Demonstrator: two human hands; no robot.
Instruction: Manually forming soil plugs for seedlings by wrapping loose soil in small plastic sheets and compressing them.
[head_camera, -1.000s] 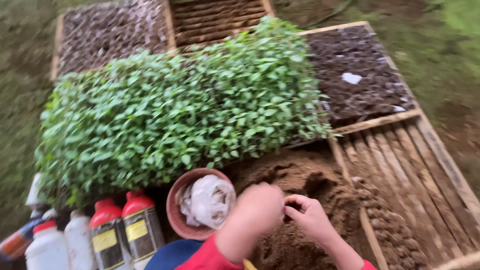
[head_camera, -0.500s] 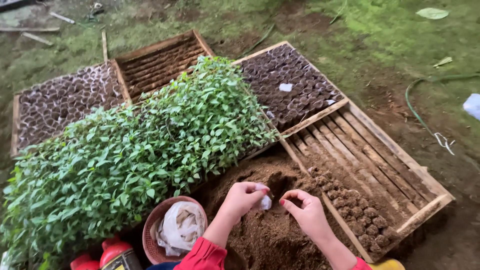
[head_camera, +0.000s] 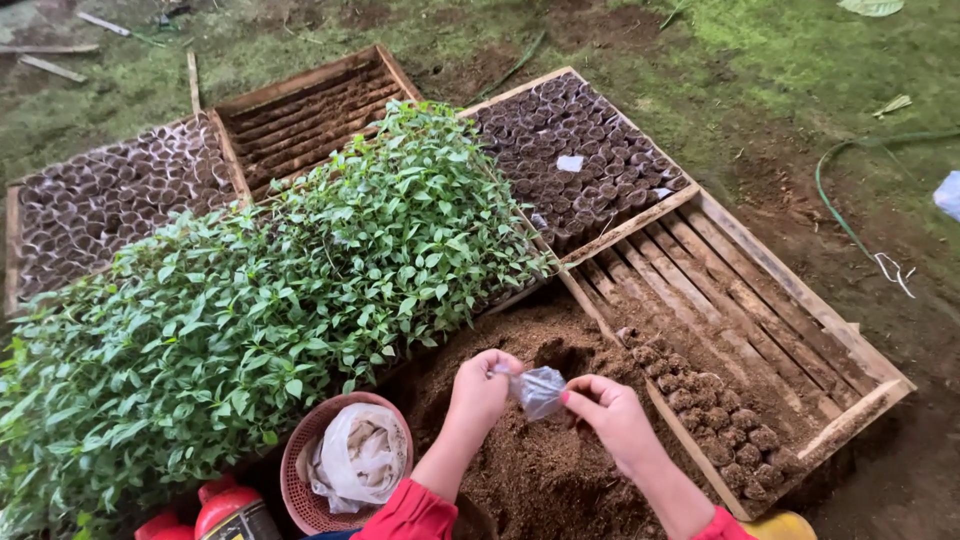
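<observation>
Since half a second ago both hands have lifted clear of the soil heap (head_camera: 540, 460), and the small clear plastic bag (head_camera: 541, 390), earlier pinched only by the left hand (head_camera: 483, 385), is now stretched between it and the right hand (head_camera: 612, 415). Each hand pinches one edge of the bag with fingertips closed narrowly, apparently to pull its mouth open, and it hangs just above the heap so loose soil is within reach. Right of the heap, filled soil pots (head_camera: 715, 420) sit in rows in the wooden slatted tray (head_camera: 790, 290); left of it are the seedlings (head_camera: 250, 310) and a red basket (head_camera: 300, 470) of bags.
</observation>
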